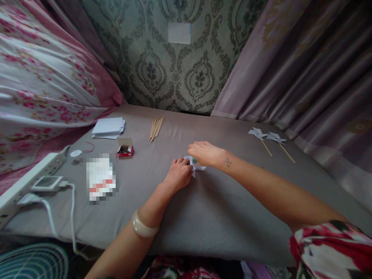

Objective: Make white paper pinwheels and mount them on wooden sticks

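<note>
Both my hands meet over a small white folded paper piece (197, 166) on the grey sheet (221, 201). My left hand (178, 174) has its fingers curled and pressed onto the paper's left edge. My right hand (204, 152) lies over the paper from above, fingers bent down on it; a bit of green shows under them. Most of the paper is hidden by the two hands. A pale bangle (142, 226) sits on my left wrist.
Two finished white paper pinwheels on sticks (269, 138) lie at the right. A bundle of wooden sticks (156, 128), a stack of white paper (108, 127) and a small red box (125, 148) lie behind. A power strip with charger (43, 176) runs along the left edge.
</note>
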The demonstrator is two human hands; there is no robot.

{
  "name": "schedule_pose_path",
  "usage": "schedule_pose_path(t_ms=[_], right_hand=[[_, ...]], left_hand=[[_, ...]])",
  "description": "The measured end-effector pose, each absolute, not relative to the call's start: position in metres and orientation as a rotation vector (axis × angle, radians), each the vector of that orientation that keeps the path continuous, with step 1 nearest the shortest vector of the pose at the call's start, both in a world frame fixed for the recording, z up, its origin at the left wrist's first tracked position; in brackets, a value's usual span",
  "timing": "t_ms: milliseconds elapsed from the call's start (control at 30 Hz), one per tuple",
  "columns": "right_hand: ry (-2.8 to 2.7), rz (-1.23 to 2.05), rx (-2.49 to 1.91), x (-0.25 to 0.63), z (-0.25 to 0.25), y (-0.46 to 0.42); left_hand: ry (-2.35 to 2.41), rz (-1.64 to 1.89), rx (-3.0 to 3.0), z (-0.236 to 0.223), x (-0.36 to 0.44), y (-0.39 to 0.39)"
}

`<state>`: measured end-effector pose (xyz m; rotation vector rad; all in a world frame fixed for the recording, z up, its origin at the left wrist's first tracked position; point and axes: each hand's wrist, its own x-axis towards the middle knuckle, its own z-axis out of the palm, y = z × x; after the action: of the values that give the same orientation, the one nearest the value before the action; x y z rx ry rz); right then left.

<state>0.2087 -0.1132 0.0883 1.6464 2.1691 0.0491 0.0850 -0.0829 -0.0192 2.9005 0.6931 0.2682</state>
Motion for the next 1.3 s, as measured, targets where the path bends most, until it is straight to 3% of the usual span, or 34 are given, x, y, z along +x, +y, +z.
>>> schedule_pose_path(t_ms=[467, 733, 800, 900, 967, 1033, 1100, 1233, 1300], right_hand=[[2.114, -0.027, 1.913, 0.237, 0.080, -0.118], [2.085, -0.340, 2.586, 0.287, 0.035, -0.147], [2.069, -0.596, 2.889, 0.302, 0.016, -0.158], [1.808, -1.605, 3.414, 0.317, -0.007, -0.176], [1.634, -2.291, 3.472, 0.323, -0.017, -0.184], [1.589, -2.589, 3.449, 0.327, -0.023, -0.186], [1.686, -2.346, 3.630, 0.331, -0.029, -0.183], [1.798, -0.883, 4.038, 0.340, -0.041, -0.175], [1.736, -0.414, 3.964, 0.342, -0.046, -0.176]], left_hand=[[0.668, 0.268, 2.928, -0.021, 0.085, -0.081], [0.692, 0.236, 2.911, -0.017, 0.084, -0.082], [0.690, 0.247, 2.912, -0.017, 0.084, -0.081], [0.693, 0.247, 2.919, -0.018, 0.085, -0.081], [0.705, 0.245, 2.919, -0.017, 0.085, -0.080], [0.717, 0.263, 2.910, -0.017, 0.086, -0.080], [0.720, 0.298, 2.900, -0.016, 0.086, -0.080], [0.731, 0.324, 2.890, -0.015, 0.086, -0.079], [0.749, 0.314, 2.885, -0.013, 0.086, -0.079]])
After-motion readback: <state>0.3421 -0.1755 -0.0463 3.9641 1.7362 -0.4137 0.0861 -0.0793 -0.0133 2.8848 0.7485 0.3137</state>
